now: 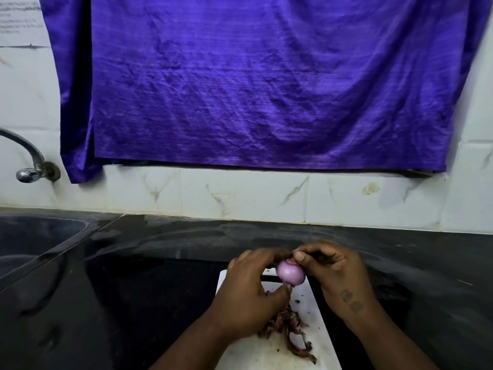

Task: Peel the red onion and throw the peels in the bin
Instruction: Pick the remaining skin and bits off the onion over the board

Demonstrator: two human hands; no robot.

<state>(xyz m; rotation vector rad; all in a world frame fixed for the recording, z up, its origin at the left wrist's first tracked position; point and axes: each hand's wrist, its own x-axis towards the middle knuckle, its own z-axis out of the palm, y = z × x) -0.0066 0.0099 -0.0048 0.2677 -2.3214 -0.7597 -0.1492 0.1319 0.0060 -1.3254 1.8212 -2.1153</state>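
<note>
You hold the red onion (290, 273) just above the far end of the white cutting board (310, 297), and its pale purple flesh shows smooth and bare where your fingers leave it open. Your left hand (250, 295) grips it from the left, fingers curled over the top and thumb tucked under the bottom, so that side of the onion is hidden. Your right hand (333, 273) pinches at the onion's top with thumb and curled fingers. It is too dark there to tell whether a scrap of skin sits between them. A heap of dry brownish-red peels (288, 327) lies on the board below your left wrist, which covers part of it. The near end of the board is cut off by the frame. The board rests on a black countertop (160, 289). A sink (34, 241) lies well to the board's left, only partly in view.
</note>
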